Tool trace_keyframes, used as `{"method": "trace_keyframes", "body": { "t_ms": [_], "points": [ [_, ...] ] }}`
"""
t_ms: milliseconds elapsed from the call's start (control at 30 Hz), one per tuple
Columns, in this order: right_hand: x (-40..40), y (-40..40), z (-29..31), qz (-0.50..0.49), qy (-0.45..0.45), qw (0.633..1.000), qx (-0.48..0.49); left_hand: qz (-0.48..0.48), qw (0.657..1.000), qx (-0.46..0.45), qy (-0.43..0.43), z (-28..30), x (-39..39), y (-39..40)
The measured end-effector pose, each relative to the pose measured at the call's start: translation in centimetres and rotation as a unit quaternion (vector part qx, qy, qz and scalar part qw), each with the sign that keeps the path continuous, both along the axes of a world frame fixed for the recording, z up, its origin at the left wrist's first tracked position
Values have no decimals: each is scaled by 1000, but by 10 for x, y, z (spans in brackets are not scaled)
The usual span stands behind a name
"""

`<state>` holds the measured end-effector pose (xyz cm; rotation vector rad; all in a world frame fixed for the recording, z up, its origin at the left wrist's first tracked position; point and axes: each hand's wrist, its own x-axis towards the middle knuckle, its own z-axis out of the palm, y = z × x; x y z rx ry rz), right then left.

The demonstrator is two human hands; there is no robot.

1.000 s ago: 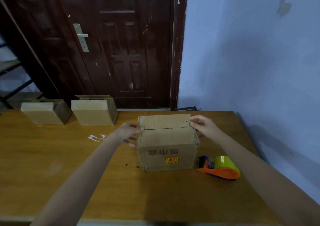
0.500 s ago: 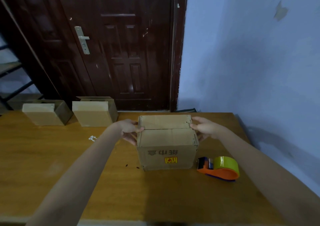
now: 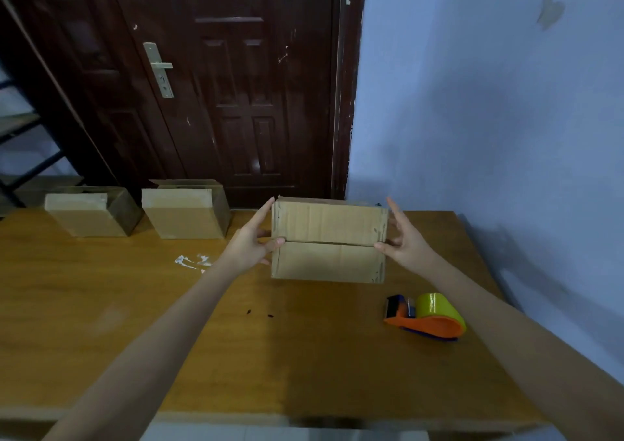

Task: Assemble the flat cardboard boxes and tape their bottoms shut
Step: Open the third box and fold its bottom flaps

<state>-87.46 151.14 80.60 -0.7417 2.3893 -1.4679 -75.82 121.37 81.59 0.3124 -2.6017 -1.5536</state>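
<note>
Two hands held the box (image 3: pixel 328 240) between them above the table (image 3: pixel 101 305), its two closed flaps facing the camera. The left hand (image 3: pixel 248 243) pressed the left side, fingers straight, thumb on the flap seam. The right hand (image 3: pixel 401 239) did likewise on the right. A tape dispenser (image 3: pixel 426 316) lay near, to the right. Two more boxes (image 3: pixel 185 208) stood far left.

wooden table (image 3: pixel 101 322) | two cardboard boxes (image 3: pixel 184 212) far left | tape dispenser (image 3: pixel 427 317) right | white scraps (image 3: pixel 192 261)
</note>
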Motion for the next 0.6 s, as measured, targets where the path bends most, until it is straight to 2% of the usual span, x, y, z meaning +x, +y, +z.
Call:
{"method": "trace_keyframes", "body": {
  "t_ms": [267,467,600],
  "points": [
    [38,-4,-38,-20,39,998,-39,42,997,10,64,-53,35,14],
    [74,-7,-83,-56,11,998,-4,119,991,-19,50,-108,68,33],
    [89,-6,-105,-61,-6,998,-30,135,990,-26,41,-128,82,43]
  ]
}}
